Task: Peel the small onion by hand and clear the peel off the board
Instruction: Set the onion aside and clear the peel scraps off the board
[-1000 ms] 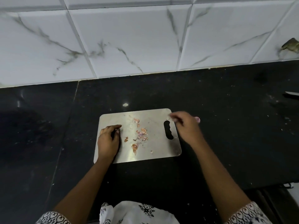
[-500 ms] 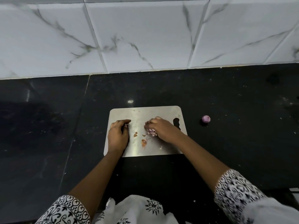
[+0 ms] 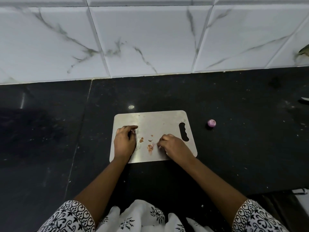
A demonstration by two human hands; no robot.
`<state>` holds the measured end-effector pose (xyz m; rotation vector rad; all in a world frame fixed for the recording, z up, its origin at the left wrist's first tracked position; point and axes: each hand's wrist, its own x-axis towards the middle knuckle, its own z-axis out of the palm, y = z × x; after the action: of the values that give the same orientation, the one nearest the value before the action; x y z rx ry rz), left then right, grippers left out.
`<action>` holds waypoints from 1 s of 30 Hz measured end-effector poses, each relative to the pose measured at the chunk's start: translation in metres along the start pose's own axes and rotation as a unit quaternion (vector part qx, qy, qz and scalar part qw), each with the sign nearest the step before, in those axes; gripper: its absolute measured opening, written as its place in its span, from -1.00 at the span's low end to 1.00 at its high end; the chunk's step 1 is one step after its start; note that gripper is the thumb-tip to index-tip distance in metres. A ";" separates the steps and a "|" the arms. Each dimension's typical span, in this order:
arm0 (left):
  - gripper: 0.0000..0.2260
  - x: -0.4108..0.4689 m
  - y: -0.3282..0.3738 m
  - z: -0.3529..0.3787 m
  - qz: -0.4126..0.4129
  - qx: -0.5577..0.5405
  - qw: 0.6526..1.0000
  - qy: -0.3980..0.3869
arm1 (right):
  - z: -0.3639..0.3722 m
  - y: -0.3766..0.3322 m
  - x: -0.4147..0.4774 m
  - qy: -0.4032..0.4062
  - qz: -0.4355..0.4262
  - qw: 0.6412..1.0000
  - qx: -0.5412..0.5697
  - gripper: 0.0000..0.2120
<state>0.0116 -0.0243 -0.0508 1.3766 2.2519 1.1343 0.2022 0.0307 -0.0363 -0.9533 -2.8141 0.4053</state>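
Observation:
A steel cutting board [image 3: 158, 119] lies on the black counter. Several bits of brown and pink onion peel [image 3: 150, 147] are scattered on its middle. My left hand [image 3: 124, 142] rests on the board's left part with fingers curled, a small scrap showing under its fingertips. My right hand [image 3: 173, 146] is on the board's right part, fingers curled around gathered peel. The small peeled purple onion [image 3: 211, 123] sits on the counter to the right of the board, apart from both hands.
A white marble-patterned tiled wall [image 3: 150, 39] rises behind the counter. A pale object [image 3: 305, 99] pokes in at the right edge. The counter's front edge runs just below the board at the lower right.
My right hand left the onion on the counter to the right, moved back onto the board and drew peel toward the near edge. The left hand stayed put.

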 end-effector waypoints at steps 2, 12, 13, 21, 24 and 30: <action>-0.78 0.000 0.001 -0.001 -0.003 -0.013 1.000 -0.014 | 0.000 0.000 0.002 0.003 0.004 1.000 0.000 -0.75; -0.58 0.012 0.058 -0.009 -0.347 -0.638 0.681 -0.093 | -0.047 -0.045 0.046 0.143 0.140 0.923 0.328 -0.85; -0.54 0.011 0.063 -0.009 -0.365 -0.662 0.645 -0.108 | -0.044 -0.056 0.047 0.145 0.117 0.949 0.254 -0.84; -0.59 0.000 0.059 -0.017 -0.466 -0.674 0.560 -0.121 | -0.012 -0.073 0.038 0.158 -0.049 0.982 -0.096 -0.85; -0.65 0.003 0.045 -0.013 -0.499 -0.659 0.557 -0.077 | -0.020 -0.063 0.023 0.128 -0.065 0.989 0.031 -0.78; -0.63 0.011 0.020 -0.023 -0.488 -0.644 0.589 -0.011 | -0.018 -0.023 -0.003 0.114 0.263 0.940 0.184 -0.66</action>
<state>0.0049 -0.0211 -0.0195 -0.4230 1.0185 1.5408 0.1954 0.0145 -0.0128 -1.5310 -2.1389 0.7890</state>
